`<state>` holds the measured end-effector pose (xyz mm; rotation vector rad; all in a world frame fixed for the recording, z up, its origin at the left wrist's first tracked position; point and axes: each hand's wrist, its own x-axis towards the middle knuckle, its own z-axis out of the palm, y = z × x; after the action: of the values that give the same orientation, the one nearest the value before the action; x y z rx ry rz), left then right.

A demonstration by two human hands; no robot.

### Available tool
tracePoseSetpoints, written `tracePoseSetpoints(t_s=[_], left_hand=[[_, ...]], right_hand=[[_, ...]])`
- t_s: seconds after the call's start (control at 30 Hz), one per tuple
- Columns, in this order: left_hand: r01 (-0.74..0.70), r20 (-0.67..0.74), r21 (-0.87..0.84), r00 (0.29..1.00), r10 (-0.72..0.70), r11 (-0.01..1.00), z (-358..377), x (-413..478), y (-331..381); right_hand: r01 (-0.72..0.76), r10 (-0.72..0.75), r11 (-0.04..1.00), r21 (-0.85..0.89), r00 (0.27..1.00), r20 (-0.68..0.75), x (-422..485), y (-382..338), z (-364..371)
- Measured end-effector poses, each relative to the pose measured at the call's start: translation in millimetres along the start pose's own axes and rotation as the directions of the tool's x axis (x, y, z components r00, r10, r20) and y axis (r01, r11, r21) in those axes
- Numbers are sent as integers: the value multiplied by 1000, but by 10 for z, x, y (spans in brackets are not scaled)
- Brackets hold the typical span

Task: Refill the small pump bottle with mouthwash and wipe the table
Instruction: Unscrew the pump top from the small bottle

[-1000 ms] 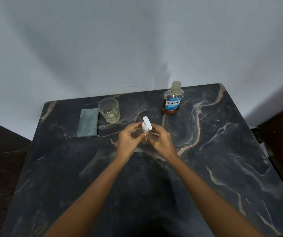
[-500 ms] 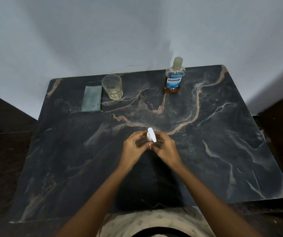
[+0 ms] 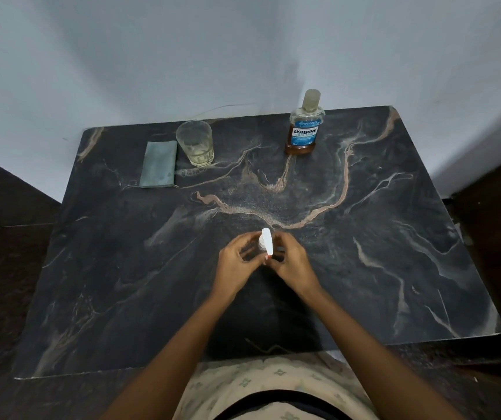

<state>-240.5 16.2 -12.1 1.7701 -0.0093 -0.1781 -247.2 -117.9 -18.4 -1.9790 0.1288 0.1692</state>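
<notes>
- The small clear pump bottle with a white pump head stands upright close to the middle of the black marble table, a little toward 6 o'clock.
- The left hand comes from the 9 o'clock side of this bottle. Its fingers are curled and they pinch the bottle just under the pump head.
- The right hand comes from the 3 o'clock side. Its fingers are also curled around the bottle, and the body of the bottle is mostly hidden between the two hands.
- The mouthwash bottle with amber liquid and a blue label stands at 1 o'clock, near the far edge, with its cap on.
- The clear drinking glass stands at 11 o'clock, with a little pale liquid in the bottom.
- The folded grey-green cloth lies flat just beside the glass, on its 9 o'clock side.
</notes>
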Motion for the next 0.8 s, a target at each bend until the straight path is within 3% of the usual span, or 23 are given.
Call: tracePoseSetpoints(t_s=[0.1, 0.27, 0.4, 0.63, 0.8], left_hand=[[6, -7, -12, 1000, -6, 1000, -1, 10, -19], [39, -22, -63, 999, -41, 997, 6, 22, -44], [-5, -4, -37, 1000, 5, 999, -2, 24, -54], [-39, 18, -3, 999, 39, 999, -13, 1, -41], [-27, 44, 0, 999, 27, 1000, -37, 31, -58]], right_hand=[[-11, 10, 1000, 17, 999, 39, 22, -54, -98], [19, -18, 1000, 24, 999, -39, 17, -234, -282], [72, -73, 997, -34, 997, -15, -16, -398, -208], [70, -78, 995, -75, 991, -110, 31, -431, -120], [101, -97, 994, 30, 991, -94, 51, -418, -134]])
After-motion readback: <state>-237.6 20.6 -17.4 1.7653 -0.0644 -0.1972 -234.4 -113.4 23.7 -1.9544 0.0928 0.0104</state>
